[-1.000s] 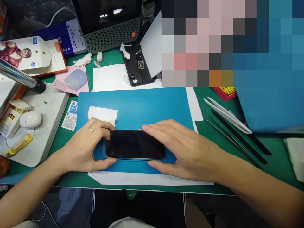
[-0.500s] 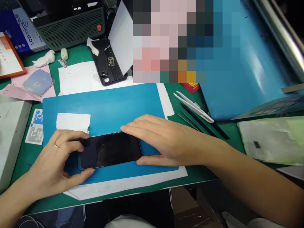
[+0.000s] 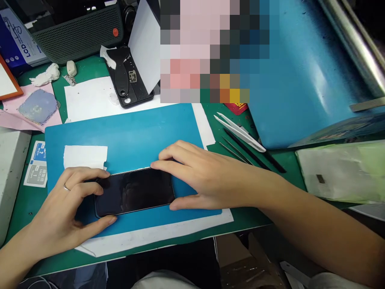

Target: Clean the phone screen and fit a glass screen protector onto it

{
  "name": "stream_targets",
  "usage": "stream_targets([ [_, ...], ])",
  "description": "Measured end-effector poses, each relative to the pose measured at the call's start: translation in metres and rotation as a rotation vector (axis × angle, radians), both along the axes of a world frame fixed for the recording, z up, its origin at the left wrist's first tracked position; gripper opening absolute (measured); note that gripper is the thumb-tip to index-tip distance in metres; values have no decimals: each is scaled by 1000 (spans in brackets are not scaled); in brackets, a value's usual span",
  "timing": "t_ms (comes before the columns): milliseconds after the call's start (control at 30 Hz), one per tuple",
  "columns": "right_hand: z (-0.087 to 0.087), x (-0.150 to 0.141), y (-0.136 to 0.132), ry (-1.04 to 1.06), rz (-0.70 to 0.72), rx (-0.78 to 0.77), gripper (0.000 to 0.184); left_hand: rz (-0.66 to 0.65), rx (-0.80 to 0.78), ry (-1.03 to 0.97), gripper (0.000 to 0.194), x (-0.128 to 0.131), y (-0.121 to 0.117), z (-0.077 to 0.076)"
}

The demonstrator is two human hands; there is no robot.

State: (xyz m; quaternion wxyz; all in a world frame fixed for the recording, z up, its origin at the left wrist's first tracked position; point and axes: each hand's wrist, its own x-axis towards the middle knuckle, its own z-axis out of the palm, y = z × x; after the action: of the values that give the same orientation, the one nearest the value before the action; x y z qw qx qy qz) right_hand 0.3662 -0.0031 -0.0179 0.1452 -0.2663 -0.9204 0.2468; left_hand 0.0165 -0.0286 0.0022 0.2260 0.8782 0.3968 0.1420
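Observation:
A phone (image 3: pixel 135 192) lies face up on a blue mat (image 3: pixel 141 132), its black glass screen dark and glossy. My left hand (image 3: pixel 66 212) grips its left end, fingers on the far edge and corner, thumb along the near edge. Around the right end is my right hand (image 3: pixel 198 176), forefinger at the far edge and thumb at the near right corner. The other right fingers are bent above the mat. Behind my left fingers lies a white paper piece (image 3: pixel 86 156).
White tweezers (image 3: pixel 240 132) and thin dark tools lie right of the mat. A black phone part (image 3: pixel 136 88) bearing a scraper stands behind it. A plastic bag (image 3: pixel 345 176) is at far right, a grey-white box (image 3: pixel 13 176) at far left. Another person's area is blurred.
A blue strip at the phone's left end is now covered by black glass. My right fingers have bent and spread apart slightly. The whole view has shifted a little.

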Motion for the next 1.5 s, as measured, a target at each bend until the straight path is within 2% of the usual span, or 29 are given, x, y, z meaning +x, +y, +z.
stream_targets([
  [667, -3, 1, 3, -14, 9, -18, 81, -17, 23, 49, 45, -1, 0, -1],
  [1500, -2, 2, 3, -1, 8, -31, 74, -12, 13, 64, 40, -1, -1, 0],
])
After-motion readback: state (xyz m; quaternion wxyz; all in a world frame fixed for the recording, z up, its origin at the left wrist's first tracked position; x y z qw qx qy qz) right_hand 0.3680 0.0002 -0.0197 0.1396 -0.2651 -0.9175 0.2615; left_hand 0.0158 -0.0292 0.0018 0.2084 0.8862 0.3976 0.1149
